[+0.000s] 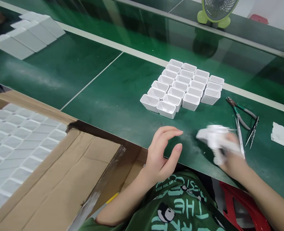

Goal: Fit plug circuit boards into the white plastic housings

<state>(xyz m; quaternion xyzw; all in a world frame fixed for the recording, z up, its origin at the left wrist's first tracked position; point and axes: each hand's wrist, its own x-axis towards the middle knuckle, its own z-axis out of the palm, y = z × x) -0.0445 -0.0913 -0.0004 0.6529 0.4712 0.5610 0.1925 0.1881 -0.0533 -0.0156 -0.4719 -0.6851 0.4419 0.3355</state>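
My left hand (163, 150) is held over the near edge of the green work surface (103, 93), fingers curved, thumb apart, with nothing in it. To its right, my right hand (234, 160) grips a crumpled white cloth (216, 136), smeared by motion; whether anything else is inside it I cannot make out. Beyond both hands, several white plastic cups (167, 109) stand in slanted rows, open tops up. Pliers (240, 112) with green and grey handles lie right of the cups. Metal tweezers (252, 131) lie beside them.
Down on the left, a cardboard box (84, 160) holds many white cups (14, 141). More white cups (28, 32) lie at the far left, near a partly visible dark shape. A white strip (283, 136) rests at the right. Behind a raised ledge stands a green fan (217, 11).
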